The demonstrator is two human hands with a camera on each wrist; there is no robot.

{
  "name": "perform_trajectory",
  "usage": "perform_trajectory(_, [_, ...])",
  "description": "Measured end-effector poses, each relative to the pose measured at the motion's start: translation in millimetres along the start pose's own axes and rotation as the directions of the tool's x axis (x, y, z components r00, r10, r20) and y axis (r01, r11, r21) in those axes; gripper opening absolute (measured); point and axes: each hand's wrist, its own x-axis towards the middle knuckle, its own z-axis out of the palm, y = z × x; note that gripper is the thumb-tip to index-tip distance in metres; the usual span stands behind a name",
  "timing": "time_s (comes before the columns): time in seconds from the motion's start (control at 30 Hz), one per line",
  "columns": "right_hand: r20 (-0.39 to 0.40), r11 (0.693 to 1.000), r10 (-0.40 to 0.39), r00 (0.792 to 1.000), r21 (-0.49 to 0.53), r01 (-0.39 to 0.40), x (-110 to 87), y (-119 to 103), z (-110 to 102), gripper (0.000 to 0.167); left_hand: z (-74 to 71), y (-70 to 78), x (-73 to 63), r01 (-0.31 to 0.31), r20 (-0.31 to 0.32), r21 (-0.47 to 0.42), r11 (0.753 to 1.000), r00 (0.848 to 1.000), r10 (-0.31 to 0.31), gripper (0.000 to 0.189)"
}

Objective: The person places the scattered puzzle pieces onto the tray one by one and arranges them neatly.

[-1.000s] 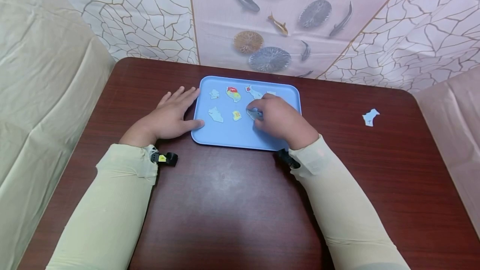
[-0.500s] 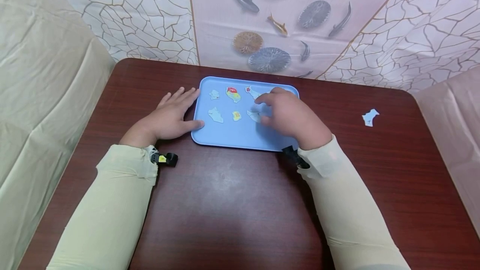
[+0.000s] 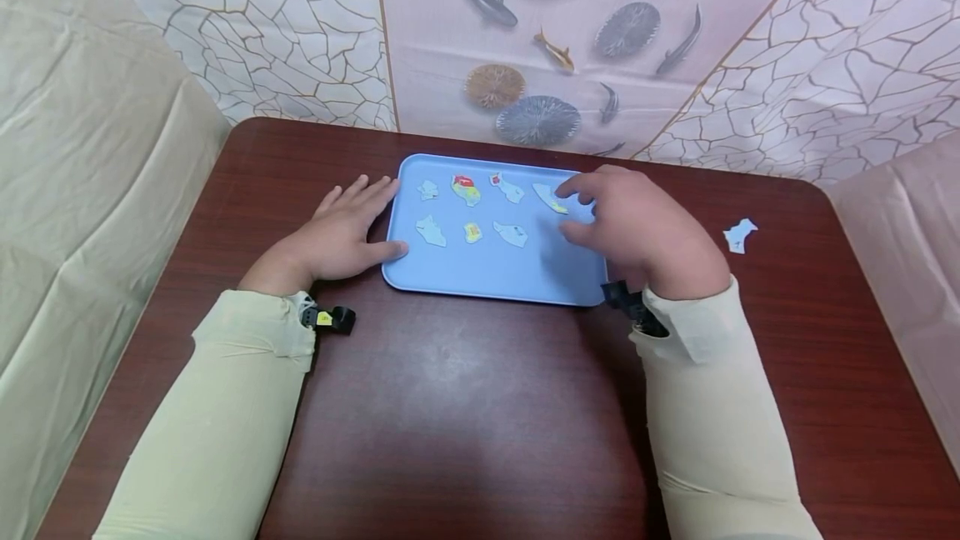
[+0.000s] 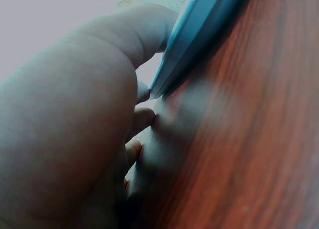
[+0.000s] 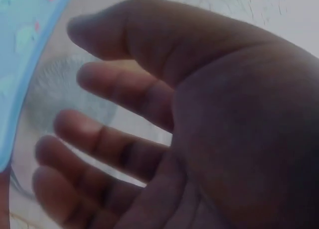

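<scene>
A blue tray point(image 3: 495, 277) lies on the table, bearing two rows of small irregular paper cutouts. Among them are a red-and-yellow cutout point(image 3: 466, 190), a small yellow cutout point(image 3: 472, 232) and a pale blue cutout point(image 3: 512, 233). My left hand point(image 3: 326, 232) rests at the tray's left edge, fingers spread, thumb on the rim. Above the tray's right side hovers my right hand point(image 3: 637, 219), holding nothing; in the right wrist view its fingers are loosely bent and apart. Its fingertips are near a pale cutout with a yellow edge point(image 3: 550, 197). The tray's right rim is partly hidden behind this hand.
A single pale cutout point(image 3: 739, 236) lies on the dark brown table point(image 3: 450, 407), to the right of the tray. Behind the table hangs a patterned cloth point(image 3: 495, 40) with fish and round shapes. Light fabric point(image 3: 97, 173) closes off the left side.
My right hand has let go of the pale blue cutout in the lower row, lifted off and moved right, uncovering the upper-row cutout with the yellow edge. The left hand stays put.
</scene>
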Motion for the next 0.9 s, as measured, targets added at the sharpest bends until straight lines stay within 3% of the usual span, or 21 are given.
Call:
perform_trajectory(0.2, [-0.047, 1.0, 0.002, 0.999, 0.017, -0.001, -5.7, 23, -12, 0.054, 0.2, -0.5, 0.2, -0.001, 0.0, 0.001, 1.0, 1.0, 0.001, 0.102])
perform_trajectory(0.47, [-0.068, 0.988, 0.143, 0.987, 0.068, -0.138, -11.9, 53, -22, 0.058, -0.1, -0.1, -0.4, -0.002, 0.002, -0.002, 1.0, 1.0, 0.002, 0.102])
perform_trajectory(0.67, [-0.07, 0.964, 0.258, 0.964, 0.091, -0.251, -21.4, 72, -29, 0.068, -0.3, 0.2, -0.7, -0.002, 0.003, -0.003, 1.0, 1.0, 0.002, 0.102])
perform_trajectory(0.9, [-0.114, 0.923, 0.38, 0.918, 0.116, -0.368, -37.0, 97, -39, 0.074, -0.5, 0.5, -1.2, 0.001, 0.005, -0.001, 1.0, 1.0, -0.001, 0.103])
